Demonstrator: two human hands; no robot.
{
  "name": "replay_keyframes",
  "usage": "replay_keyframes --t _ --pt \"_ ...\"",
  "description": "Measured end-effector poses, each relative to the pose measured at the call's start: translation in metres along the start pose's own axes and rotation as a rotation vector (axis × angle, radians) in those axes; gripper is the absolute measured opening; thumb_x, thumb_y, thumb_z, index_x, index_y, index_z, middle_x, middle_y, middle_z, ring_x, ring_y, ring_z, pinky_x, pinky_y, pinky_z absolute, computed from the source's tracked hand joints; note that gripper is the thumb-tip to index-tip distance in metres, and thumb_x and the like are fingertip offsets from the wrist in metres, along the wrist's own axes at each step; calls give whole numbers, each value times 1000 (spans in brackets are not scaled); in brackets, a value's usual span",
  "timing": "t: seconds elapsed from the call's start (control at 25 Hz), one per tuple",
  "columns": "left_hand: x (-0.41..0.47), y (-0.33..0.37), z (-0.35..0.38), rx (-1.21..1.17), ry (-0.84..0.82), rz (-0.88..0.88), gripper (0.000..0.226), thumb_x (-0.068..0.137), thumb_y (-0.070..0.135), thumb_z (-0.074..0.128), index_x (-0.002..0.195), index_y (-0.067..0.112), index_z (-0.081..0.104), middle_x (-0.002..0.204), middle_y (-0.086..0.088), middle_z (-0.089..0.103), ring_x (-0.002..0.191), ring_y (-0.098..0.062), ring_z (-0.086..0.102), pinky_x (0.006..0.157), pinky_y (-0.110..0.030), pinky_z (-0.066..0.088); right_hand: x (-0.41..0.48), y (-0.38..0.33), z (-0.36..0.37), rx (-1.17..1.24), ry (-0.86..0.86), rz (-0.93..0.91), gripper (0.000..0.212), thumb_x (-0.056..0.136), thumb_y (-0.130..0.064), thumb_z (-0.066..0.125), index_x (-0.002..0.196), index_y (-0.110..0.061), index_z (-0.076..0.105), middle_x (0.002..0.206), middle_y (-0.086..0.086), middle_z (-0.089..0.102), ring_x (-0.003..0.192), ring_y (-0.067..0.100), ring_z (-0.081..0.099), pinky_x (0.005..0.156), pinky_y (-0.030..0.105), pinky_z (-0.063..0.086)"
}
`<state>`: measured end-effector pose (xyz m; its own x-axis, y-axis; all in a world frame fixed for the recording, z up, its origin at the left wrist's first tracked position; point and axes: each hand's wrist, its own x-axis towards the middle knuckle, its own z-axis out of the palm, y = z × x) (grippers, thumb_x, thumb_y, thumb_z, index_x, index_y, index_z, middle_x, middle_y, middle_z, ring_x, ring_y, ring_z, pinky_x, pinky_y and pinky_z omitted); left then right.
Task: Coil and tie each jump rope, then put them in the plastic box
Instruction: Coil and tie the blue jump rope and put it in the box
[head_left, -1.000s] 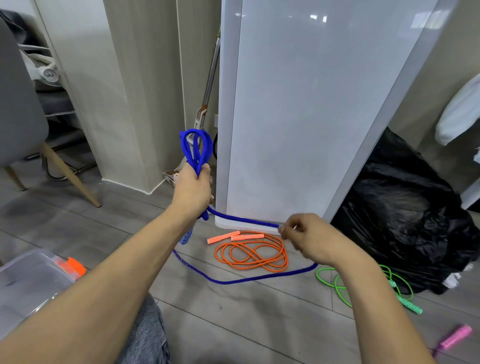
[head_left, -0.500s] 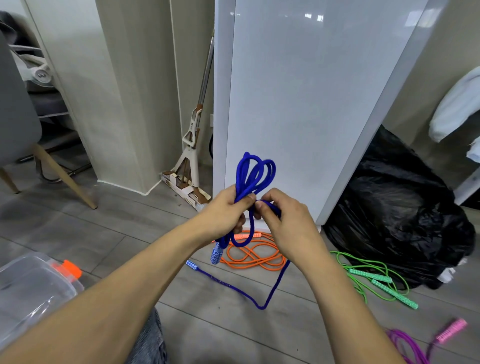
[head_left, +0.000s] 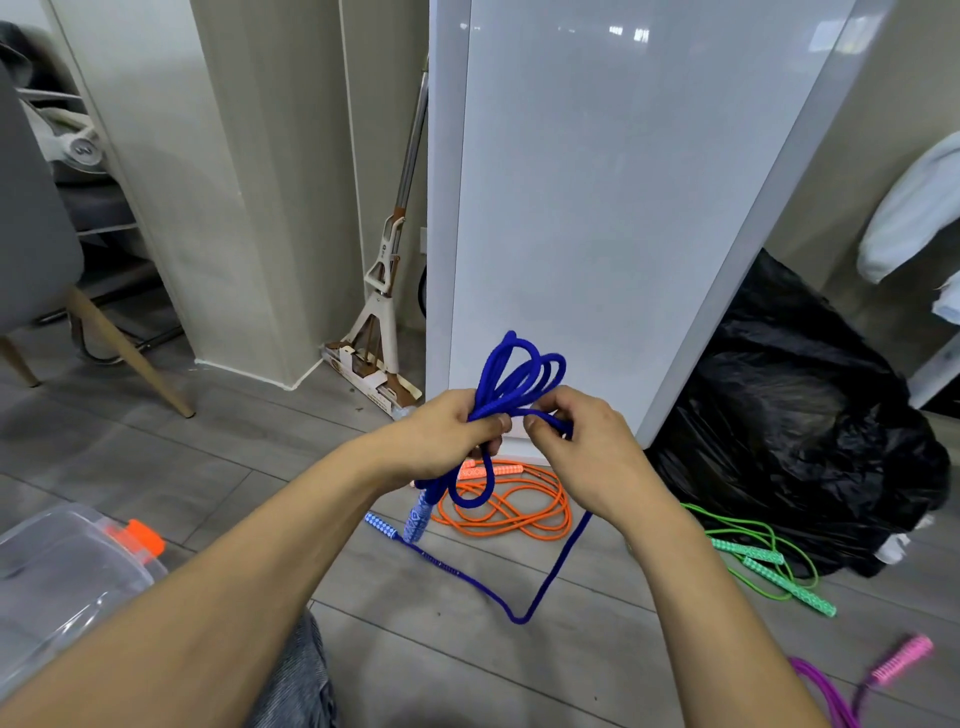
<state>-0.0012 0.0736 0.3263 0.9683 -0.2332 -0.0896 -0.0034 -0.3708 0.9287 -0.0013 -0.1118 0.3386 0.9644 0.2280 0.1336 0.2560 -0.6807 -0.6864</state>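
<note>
left hand (head_left: 441, 434) grips the gathered loops of the blue jump rope (head_left: 519, 374), while just beside it the right hand (head_left: 582, 441) pinches the free strand. winding that trailing tail tightly round the bundle should tie it well. below the left forearm sits the plastic box (head_left: 67, 582).

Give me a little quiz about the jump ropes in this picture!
1. True or false: the left hand and the right hand both hold the blue rope.
2. Which rope lies coiled at the foot of the white panel? A orange rope, B purple, C yellow.
3. Fill in: the green rope lies beside a black ____.
Key: 1 true; 2 A; 3 bag.
</note>
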Motion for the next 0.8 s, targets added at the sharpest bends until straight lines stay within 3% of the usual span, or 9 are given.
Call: replay_keyframes --t 0.08,0.16,0.32,0.44,0.56,0.72,0.8 --pt "3 0 -1 -182 132 15 10 102 18 50 98 10 54 74 -3 59 73 -25 68 75 -37 58 1 6 -1 -19 -40 35 13 100 -33 52 99 -23 61 78 -4 61 69 15 56 57 24 40" --pt "9 -1 -5 -323 328 -5 10 102 15 48 94 10 51 73 -5 53 60 -22 62 64 -36 56 3 16 -4 -29 -104 104 18 101 -39 50 99 -23 58 80 3 63 67 21 57 57 30 43" --pt "19 -11 -21 -355 747 -106 15 101 15 45 86 13 49 69 -5 49 55 -18 45 52 -28 43 8 27 -15 129 -154 159 17 99 -35 55 95 -19 58 72 7 65 53 18 57 54 31 45" --pt "19 -17 -32 -394 923 -164 9 101 17 45 100 9 50 73 -7 52 53 -18 52 48 -28 49 10 40 -31 81 -167 206 19 98 -28 59 87 -15 67 64 4 65 48 15 57 52 30 48" --pt "20 -17 -33 -565 868 -110 6 102 12 44 102 7 47 78 -10 55 60 -22 69 65 -40 62 5 54 -39 -69 -289 291 32 100 -27 53 76 -14 69 59 1 60 46 14 53 51 26 44" --pt "16 -5 -14 -624 587 -47 7 102 6 44 95 6 47 70 -9 50 57 -25 65 58 -37 59 9 37 -32 0 70 127 35 101 -31 49 72 -20 65 56 -5 52 54 17 47 57 27 35" --pt "13 0 -1 -593 483 -74 4 101 8 47 103 5 50 70 -7 52 57 -23 64 58 -36 58 9 20 -24 87 149 68 33 102 -31 47 76 -19 63 57 -4 52 56 18 46 56 30 34"
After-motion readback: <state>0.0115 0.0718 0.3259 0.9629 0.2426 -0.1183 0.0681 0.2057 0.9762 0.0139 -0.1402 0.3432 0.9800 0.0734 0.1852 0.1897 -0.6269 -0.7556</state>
